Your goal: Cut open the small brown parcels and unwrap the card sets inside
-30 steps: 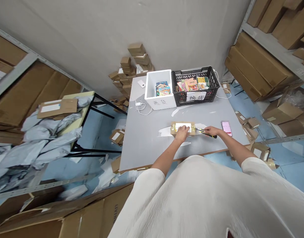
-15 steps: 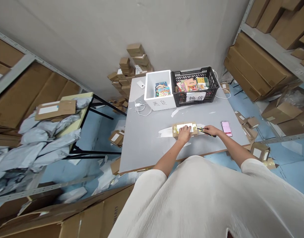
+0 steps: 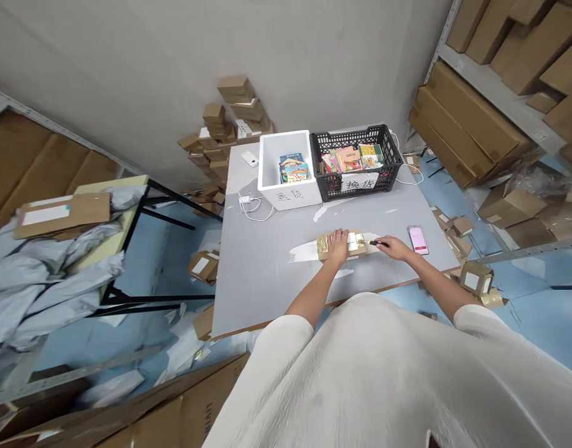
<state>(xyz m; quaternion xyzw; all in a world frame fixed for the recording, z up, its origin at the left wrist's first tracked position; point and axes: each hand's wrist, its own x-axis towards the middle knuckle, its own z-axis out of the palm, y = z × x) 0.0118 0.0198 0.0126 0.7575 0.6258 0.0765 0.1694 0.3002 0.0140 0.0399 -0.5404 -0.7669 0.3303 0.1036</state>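
A small flat cardboard parcel [image 3: 323,246] with a white label and yellowish tape lies on the grey table [image 3: 267,261]. My left hand [image 3: 338,245] rests flat on top of it, fingers spread. My right hand [image 3: 396,248] is closed round a black and yellow utility knife [image 3: 373,242], whose tip touches the parcel's right end. A pink phone [image 3: 417,239] lies just right of my right hand.
A white foam box [image 3: 288,188] and a black plastic crate [image 3: 388,171], both holding books, stand at the table's far side, with a charger and cable [image 3: 251,202] beside them. Small cardboard boxes [image 3: 229,118] pile against the wall. Shelves of cartons [image 3: 472,118] stand at right; grey mailer bags [image 3: 56,274] at left.
My left hand has slid further onto the parcel and covers more of the label. The knife tip has moved in to the parcel's right end. The view has shifted slightly.
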